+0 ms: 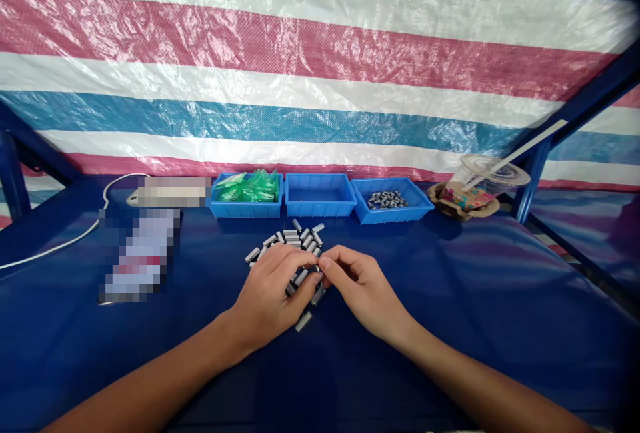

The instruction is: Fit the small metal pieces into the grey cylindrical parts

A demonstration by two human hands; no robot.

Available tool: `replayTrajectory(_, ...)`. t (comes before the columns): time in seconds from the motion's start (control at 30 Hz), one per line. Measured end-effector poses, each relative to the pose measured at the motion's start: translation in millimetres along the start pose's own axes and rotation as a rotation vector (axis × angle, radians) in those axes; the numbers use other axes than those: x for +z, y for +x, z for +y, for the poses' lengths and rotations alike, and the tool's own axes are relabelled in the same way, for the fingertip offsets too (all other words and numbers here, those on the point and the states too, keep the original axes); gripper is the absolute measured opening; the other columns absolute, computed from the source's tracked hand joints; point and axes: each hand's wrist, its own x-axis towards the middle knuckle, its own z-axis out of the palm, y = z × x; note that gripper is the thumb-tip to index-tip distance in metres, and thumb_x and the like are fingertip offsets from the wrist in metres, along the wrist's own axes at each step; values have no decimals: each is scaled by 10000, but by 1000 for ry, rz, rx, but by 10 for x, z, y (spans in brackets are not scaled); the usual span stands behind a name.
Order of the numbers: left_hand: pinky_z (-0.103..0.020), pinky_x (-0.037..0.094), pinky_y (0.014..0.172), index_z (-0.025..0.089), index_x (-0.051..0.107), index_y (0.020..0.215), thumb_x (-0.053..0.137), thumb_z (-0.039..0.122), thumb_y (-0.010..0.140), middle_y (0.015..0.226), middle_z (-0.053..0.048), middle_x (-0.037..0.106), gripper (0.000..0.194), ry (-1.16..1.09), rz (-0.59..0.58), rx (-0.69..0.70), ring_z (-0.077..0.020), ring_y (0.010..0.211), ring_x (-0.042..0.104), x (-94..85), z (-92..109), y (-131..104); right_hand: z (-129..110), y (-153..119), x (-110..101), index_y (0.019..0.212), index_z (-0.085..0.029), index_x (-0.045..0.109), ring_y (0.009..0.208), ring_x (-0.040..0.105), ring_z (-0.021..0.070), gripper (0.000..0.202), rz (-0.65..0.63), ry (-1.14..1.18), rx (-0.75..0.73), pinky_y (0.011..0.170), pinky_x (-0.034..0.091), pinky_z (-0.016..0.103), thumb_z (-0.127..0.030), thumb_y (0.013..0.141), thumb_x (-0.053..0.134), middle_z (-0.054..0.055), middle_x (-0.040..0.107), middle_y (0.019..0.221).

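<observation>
My left hand [273, 293] arches over a pile of short silver-grey metal cylinders [293, 238] on the blue tabletop, its thumb and index finger closing toward each other. Close against it, my right hand [365, 286] has its thumb and index finger pinched together. The fingertips of both hands meet above the right side of the pile. Whatever they grip is small and mostly covered by the fingers, so I cannot make it out. Part of the pile lies hidden beneath my left hand. A single loose cylinder [303, 321] rests nearer to me.
Behind the pile stand three blue bins: one with green plastic packets [253, 186], an empty middle bin [320, 208], and one holding small metal parts [387, 199]. A lidded cup with a straw [473, 186] is at right. A blurred phone-like object [143, 253] and white cable [65, 245] lie left.
</observation>
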Motion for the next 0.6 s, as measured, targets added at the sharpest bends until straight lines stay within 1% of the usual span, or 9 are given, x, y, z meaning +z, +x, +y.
replayTrajectory(0.07,-262,481,707,173,593,900,546,158,844,807,-28,636,75,-69,-9,-117,-138,758,590,-21,15,23,19,-12,-22,898,-181,596,670,568,137,147,51,-173,-192,625,469,262,-280,887,489,9,605,726)
replayTrajectory(0.1,-254,482,687,169,602,893,534,181,854,800,-26,636,80,-124,-27,-204,-133,738,590,-28,23,33,33,-18,-30,984,-186,580,721,583,149,142,70,-262,-310,668,478,280,-235,874,505,22,619,783)
replayTrajectory(0.17,-239,481,646,166,613,890,504,237,878,788,-18,635,130,-256,-77,-383,-124,700,586,-28,37,45,67,-27,-38,1098,-194,530,805,593,170,253,90,-405,-518,724,484,312,-154,848,522,50,636,882)
replayTrajectory(0.23,-236,484,637,165,614,883,480,286,893,786,-14,635,181,-389,-128,-504,-123,698,588,-9,48,45,101,-32,-33,1101,-199,517,841,594,179,272,103,-492,-628,733,487,325,-106,845,508,66,647,932)
replayTrajectory(0.3,-244,488,652,163,612,879,467,314,899,785,-13,631,210,-476,-158,-560,-131,717,592,14,59,35,122,-34,-25,1071,-197,528,826,596,176,245,127,-543,-662,719,487,323,-90,854,492,67,658,927)
replayTrajectory(0.4,-256,487,659,166,602,887,428,338,918,767,-14,615,246,-492,-185,-560,-138,722,586,23,69,15,118,-22,-39,1028,-197,547,759,597,169,198,147,-584,-686,677,478,314,-103,859,506,52,668,865)
replayTrajectory(0.47,-264,481,660,170,594,900,409,340,926,778,-20,613,253,-417,-213,-501,-140,722,578,14,73,-4,100,15,-93,1012,-203,555,715,595,168,180,205,-614,-720,654,469,312,-124,850,537,42,669,820)
replayTrajectory(0.53,-280,479,702,176,585,950,426,317,920,827,-30,624,214,-316,-265,-396,-147,759,579,10,81,-31,84,91,-201,995,-211,569,698,598,173,158,339,-684,-720,666,464,320,-153,850,551,38,663,775)
replayTrajectory(0.6,-300,473,762,184,572,1004,466,280,899,871,-38,627,177,-235,-331,-285,-157,813,581,25,95,-63,88,204,-382,981,-216,588,713,600,191,125,497,-810,-635,705,458,339,-205,868,535,44,652,753)
